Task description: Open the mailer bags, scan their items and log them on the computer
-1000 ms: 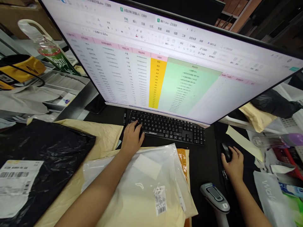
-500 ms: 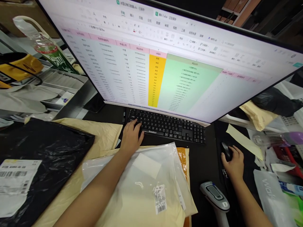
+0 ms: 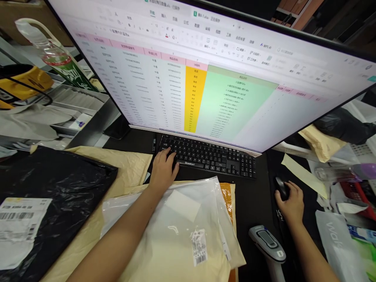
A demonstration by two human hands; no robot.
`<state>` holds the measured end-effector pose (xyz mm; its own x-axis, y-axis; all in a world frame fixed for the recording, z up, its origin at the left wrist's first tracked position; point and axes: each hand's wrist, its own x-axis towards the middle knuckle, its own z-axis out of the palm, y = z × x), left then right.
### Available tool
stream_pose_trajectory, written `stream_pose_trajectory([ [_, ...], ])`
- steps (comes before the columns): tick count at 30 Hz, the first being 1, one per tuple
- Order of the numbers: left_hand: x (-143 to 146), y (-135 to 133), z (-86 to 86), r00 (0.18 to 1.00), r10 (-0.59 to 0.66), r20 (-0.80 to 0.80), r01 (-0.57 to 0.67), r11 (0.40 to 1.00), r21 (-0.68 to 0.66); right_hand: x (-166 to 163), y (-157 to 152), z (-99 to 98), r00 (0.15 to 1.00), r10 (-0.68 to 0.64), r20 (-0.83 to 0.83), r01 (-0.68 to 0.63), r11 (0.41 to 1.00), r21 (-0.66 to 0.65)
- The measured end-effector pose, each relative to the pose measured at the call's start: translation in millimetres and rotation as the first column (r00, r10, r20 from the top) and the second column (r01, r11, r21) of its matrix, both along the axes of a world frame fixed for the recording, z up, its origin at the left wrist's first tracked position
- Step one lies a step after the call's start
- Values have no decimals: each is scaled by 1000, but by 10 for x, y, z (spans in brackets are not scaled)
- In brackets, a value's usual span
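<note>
Black matte desk top (image 3: 258, 203). Grey metal tray rack (image 3: 94, 121) at left, white perforated plastic basket (image 3: 362, 150) at right, brown shelving (image 3: 296, 11) top right, dimly lit.

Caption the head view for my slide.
Left hand on a black keyboard, right hand on a mouse, spreadsheet monitor above.

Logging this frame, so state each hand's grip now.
Left hand: open, fingers resting on the keyboard, holding nothing.
Right hand: closed over the mouse.
</note>
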<state>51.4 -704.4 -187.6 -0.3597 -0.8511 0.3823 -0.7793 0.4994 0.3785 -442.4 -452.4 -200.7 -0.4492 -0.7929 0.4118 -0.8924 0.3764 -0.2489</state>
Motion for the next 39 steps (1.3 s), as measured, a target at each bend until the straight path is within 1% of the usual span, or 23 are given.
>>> stream_pose_trajectory([
  [4,4,-2,3,1000,-4,4,4,1000,-12,3,5,0,1000,-16,-7,16,1000,17],
  [10,3,-1,2,1000,-1,8,2,1000,-10,-1,1,-7,999,-4,-34,5,1000,30],
  [14,1,-1,4,1000,1,1,-1,1000,-9,1,-3,-11,1000,-12,-29,13,999,33],
  [19,5,-5,-2,1000,-2,0,2,1000,-3,14,-5,-2,1000,-16,4,16,1000,6],
  [25,3,-1,8,1000,0,-2,0,1000,5,9,-1,0,999,-32,17,32,999,25],
  [39,2,3,16,1000,-8,-3,8,1000,7,12,-4,4,1000,-14,1,14,999,47],
])
